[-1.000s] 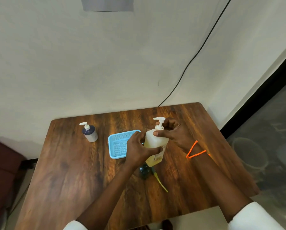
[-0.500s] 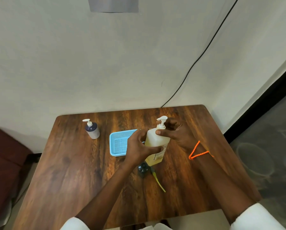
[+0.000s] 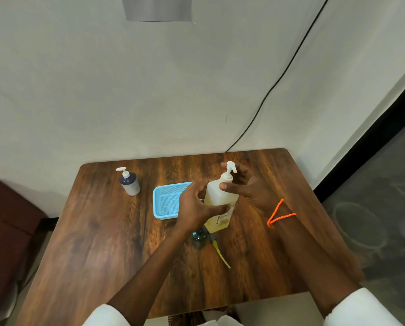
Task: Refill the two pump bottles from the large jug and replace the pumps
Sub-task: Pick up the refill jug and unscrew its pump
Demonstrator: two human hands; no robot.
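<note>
A large pale yellow jug (image 3: 220,201) with a white pump head (image 3: 230,169) stands tilted at the table's middle. My left hand (image 3: 196,208) wraps its body from the left. My right hand (image 3: 246,184) holds it at the pump collar, thumb on the shoulder. A small bottle (image 3: 129,183) with a dark blue top and white pump stands upright at the far left. Just in front of the jug lies a dark blue pump piece (image 3: 200,236) with a yellow-green tube (image 3: 221,255); part of it is hidden by my left wrist.
A light blue mesh basket (image 3: 166,203) sits left of the jug, partly behind my left hand. The wooden table (image 3: 98,250) stands against a white wall with a black cable (image 3: 274,83). A dark red seat (image 3: 6,227) is at the left.
The view has shifted slightly. My right hand has turned a little around the pump collar, and the pump nozzle now points more to the right. The jug stays in place.
</note>
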